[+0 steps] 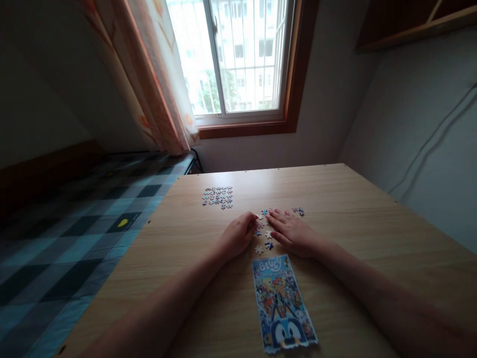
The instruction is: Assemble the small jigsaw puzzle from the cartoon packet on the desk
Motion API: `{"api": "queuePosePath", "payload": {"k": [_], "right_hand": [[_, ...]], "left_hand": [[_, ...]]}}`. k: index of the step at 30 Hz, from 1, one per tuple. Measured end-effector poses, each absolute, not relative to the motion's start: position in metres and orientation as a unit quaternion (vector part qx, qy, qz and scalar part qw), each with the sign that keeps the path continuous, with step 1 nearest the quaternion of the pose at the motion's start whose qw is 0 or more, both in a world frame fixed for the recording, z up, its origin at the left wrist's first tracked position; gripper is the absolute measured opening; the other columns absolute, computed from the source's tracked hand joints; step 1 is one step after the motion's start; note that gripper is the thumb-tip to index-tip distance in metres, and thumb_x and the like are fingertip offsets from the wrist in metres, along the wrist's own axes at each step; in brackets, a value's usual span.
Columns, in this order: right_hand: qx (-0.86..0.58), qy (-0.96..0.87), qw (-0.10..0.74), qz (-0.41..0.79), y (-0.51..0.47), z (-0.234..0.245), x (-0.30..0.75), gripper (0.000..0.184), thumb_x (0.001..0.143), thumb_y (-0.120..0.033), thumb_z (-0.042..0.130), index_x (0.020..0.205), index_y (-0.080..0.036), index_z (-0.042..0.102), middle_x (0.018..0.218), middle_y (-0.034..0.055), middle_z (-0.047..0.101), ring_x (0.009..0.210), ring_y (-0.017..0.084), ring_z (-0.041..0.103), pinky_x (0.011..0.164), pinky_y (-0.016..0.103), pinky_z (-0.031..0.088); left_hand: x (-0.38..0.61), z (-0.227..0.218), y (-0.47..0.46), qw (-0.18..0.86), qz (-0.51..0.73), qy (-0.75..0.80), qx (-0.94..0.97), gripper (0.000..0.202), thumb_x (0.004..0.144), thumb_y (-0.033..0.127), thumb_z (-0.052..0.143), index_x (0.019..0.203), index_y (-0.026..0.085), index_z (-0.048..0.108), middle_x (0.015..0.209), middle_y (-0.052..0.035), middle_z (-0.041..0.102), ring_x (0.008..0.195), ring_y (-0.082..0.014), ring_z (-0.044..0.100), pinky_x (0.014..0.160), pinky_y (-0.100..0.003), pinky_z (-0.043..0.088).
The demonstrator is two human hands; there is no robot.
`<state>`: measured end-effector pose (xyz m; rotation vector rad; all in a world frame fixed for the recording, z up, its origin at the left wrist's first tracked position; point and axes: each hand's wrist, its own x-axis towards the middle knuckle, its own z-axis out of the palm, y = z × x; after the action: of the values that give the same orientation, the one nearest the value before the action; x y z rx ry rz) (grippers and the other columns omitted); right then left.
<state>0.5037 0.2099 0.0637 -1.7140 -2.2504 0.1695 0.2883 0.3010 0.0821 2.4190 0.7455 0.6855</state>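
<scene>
Loose jigsaw pieces (264, 233) lie scattered on the wooden table (372, 219) between my two hands. My left hand (238, 234) rests on the table with its fingers curled, the fingertips touching a pale piece at the left of the scatter. My right hand (292, 231) lies flat, palm down, fingers stretched out over the right side of the pieces. A partly joined block of pieces (218, 197) sits farther back to the left. A blue cartoon picture sheet (281, 303) lies near the front edge.
A few more pieces (298, 211) lie just beyond my right hand. A bed with a checked blue cover (74, 228) stands to the left of the table. A window (242, 54) and curtain (156, 74) are behind.
</scene>
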Motion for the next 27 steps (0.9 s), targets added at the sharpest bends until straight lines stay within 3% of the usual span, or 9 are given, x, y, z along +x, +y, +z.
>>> {"api": "queuePosePath", "payload": {"k": [4,10,15,19,22,27], "right_hand": [[-0.545,-0.818,0.161,0.091,0.205,0.068,0.502,0.058,0.102,-0.049,0.036,0.152,-0.021,0.04,0.157,0.0088,0.034,0.148,0.028,0.029,0.122,0.051,0.024],[-0.516,-0.818,0.242,0.078,0.203,0.079,0.506,0.049,0.1,-0.041,0.042,0.144,-0.021,0.053,0.146,0.0093,0.052,0.14,0.026,0.044,0.118,0.048,0.033],[-0.684,-0.65,0.329,-0.033,0.212,0.075,0.543,0.044,0.094,-0.026,0.046,0.134,-0.015,0.061,0.133,0.0132,0.062,0.128,0.028,0.055,0.112,0.046,0.042],[-0.758,-0.572,0.311,-0.016,0.213,0.069,0.576,0.045,0.087,-0.012,0.043,0.125,-0.015,0.067,0.128,0.0114,0.066,0.119,0.025,0.061,0.105,0.04,0.047],[-0.773,-0.569,0.279,0.001,0.211,0.068,0.582,0.039,0.089,-0.017,0.047,0.121,-0.016,0.069,0.125,0.0102,0.068,0.115,0.025,0.062,0.102,0.039,0.048],[-0.752,-0.62,0.223,-0.018,0.209,0.068,0.569,0.037,0.09,-0.032,0.056,0.121,-0.016,0.069,0.124,0.0117,0.067,0.115,0.028,0.059,0.101,0.042,0.046]], "left_hand": [[0.287,0.086,0.295,0.284,0.256,0.265,0.885,0.01,0.094,0.026,0.051,0.098,0.02,0.057,0.098,-0.0057,0.07,0.089,-0.0185,0.064,0.081,-0.031,0.049],[0.282,0.091,0.296,0.285,0.28,0.308,0.864,0.008,0.092,0.027,0.051,0.09,0.021,0.056,0.082,-0.0024,0.068,0.076,-0.0177,0.063,0.071,-0.03,0.048],[0.283,0.088,0.302,0.27,0.264,0.276,0.884,0.004,0.09,0.022,0.05,0.09,0.021,0.055,0.112,-0.008,0.069,0.099,-0.0208,0.064,0.087,-0.036,0.05],[0.286,0.086,0.306,0.244,0.224,0.235,0.914,0.005,0.089,0.02,0.051,0.085,0.022,0.054,0.12,-0.0096,0.068,0.113,-0.0232,0.061,0.101,-0.044,0.045],[0.286,0.083,0.308,0.236,0.216,0.226,0.92,0.006,0.091,0.021,0.05,0.086,0.022,0.053,0.122,-0.009,0.068,0.115,-0.0233,0.061,0.107,-0.048,0.041],[0.281,0.086,0.306,0.281,0.242,0.221,0.902,0.006,0.091,0.022,0.051,0.085,0.022,0.052,0.116,-0.0075,0.071,0.106,-0.0213,0.064,0.093,-0.04,0.05]]}}
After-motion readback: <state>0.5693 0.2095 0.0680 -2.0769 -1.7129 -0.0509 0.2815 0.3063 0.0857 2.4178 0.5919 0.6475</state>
